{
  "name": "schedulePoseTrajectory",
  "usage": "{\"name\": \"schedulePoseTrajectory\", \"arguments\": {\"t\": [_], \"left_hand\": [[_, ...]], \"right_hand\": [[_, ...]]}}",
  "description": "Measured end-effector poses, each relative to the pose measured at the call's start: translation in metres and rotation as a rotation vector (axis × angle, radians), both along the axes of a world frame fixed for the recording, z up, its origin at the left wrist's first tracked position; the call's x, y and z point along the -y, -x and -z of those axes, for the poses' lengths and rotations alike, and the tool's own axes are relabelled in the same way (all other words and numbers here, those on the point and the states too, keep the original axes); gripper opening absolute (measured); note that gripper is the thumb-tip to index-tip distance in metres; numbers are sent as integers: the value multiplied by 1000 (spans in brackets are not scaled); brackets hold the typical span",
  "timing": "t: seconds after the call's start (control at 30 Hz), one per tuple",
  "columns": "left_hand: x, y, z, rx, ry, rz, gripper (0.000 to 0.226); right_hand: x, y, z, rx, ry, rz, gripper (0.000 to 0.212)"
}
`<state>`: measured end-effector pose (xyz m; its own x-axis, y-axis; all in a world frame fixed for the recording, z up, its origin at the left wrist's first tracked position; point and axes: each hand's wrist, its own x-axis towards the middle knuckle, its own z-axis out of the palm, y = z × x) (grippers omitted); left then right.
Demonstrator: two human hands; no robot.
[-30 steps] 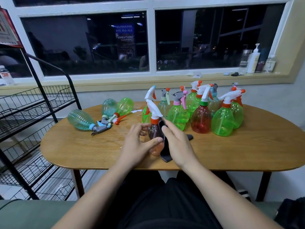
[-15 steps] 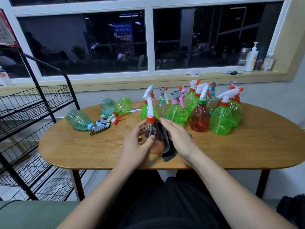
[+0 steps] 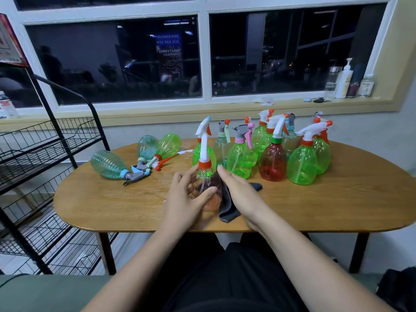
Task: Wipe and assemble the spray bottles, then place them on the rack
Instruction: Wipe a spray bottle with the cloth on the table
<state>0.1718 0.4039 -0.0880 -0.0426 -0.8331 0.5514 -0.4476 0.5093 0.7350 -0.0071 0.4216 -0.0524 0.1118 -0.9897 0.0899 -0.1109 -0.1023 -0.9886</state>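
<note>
Left hand [image 3: 182,199] holds bottle [image 3: 211,203] — right hand [image 3: 240,190] presses cloth [image 3: 227,212].

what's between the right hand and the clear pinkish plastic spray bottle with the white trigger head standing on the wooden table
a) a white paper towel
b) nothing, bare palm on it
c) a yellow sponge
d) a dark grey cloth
d: a dark grey cloth sits under the right hand, pressed against the side of the clear pinkish plastic spray bottle that the left hand grips.
</note>
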Motion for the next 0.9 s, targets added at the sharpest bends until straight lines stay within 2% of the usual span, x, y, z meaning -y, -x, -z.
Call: {"name": "schedulePoseTrajectory", "arguments": {"t": [0.13,0.3,0.4,0.5,0.57,0.67,0.73,0.77,0.9], "left_hand": [[-5,3,-2,23,23,-1,71],[-7,3,-3,-22,-20,11,62],[-6,3,-4,-22,-35,22,60],[-5,4,-4,-14,-9,28,61],[-4,3,-3,-17,11,18,65],[-2,1,-2,-20,24,12,67],[-2,2,-2,-18,20,17,69],[-3,2,-2,-18,18,21,69],[-4,3,-3,3,27,-1,66]], "right_hand": [[-11,-5,-4,54,164,53,53],[-14,-7,17,-135,52,104,39],[-16,-7,4,-72,73,113,46],[-20,-11,-1,-33,226,110,69],[-21,-14,6,-104,256,86,62],[-21,-11,13,-184,143,73,47],[-18,-7,12,-204,37,76,50],[-16,-6,10,-197,12,84,52],[-13,-9,1,-74,46,89,29]]}}
